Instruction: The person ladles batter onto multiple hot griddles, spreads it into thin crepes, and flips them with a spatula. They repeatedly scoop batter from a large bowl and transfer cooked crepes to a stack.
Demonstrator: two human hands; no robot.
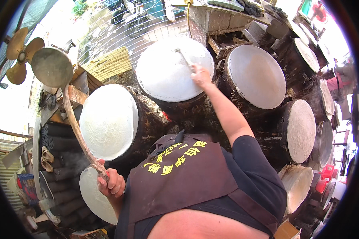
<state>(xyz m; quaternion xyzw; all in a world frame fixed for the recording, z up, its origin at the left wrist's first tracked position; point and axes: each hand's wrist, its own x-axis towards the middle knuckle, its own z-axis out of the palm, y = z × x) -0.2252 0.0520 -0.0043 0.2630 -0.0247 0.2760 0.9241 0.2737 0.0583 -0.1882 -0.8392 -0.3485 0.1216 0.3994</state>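
My left hand is closed round the end of a long wooden handle. It belongs to a big ladle, whose round grey bowl is raised at the upper left. Stretched forward, my right hand grips a short pale tool with a small cross-set head; its exact kind is unclear. The tool's head is over a large round white-coated pan at the far middle, and I cannot tell whether it touches. Nearest the ladle's handle lies another white-coated round pan, on a dark stand.
More round pans on dark drum-like stands curve round me: one at right, one beyond my elbow, one low left. A metal fan hangs at upper left. A wire fence runs behind. Another person's pink sleeve shows far right.
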